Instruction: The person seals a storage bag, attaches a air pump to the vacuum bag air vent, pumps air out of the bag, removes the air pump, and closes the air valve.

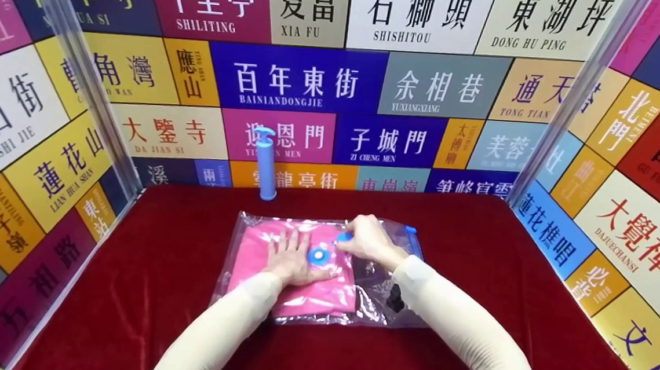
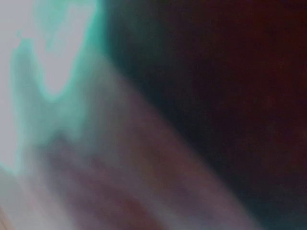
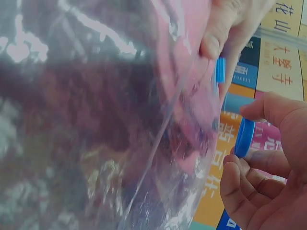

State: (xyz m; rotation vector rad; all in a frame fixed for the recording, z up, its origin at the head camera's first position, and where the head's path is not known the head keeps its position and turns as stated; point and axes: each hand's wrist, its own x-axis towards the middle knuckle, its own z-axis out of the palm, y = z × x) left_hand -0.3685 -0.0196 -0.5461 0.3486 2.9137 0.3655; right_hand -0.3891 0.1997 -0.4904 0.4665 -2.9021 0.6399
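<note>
A clear plastic vacuum storage bag (image 1: 380, 293) lies flat with folded pink fabric (image 1: 299, 299) inside. My left hand (image 1: 293, 258) rests on the bag over the fabric, fingers spread and thumb beside the blue valve (image 1: 319, 257). My right hand (image 1: 368, 238) pinches a round blue valve cap (image 3: 245, 138) between thumb and fingers, raised off the valve. In the right wrist view, the valve's ribbed blue side (image 3: 220, 70) stands out from the bag near my left thumb. The left wrist view is too blurred to make out details.
A blue hand pump (image 1: 266, 166) stands upright near the table's back edge, behind the bag. Dark red cloth (image 1: 143, 276) covers the table. A blue zip slider (image 1: 411, 230) sits at the bag's far right corner. Sign-printed panels (image 1: 297, 78) wall in the back and sides.
</note>
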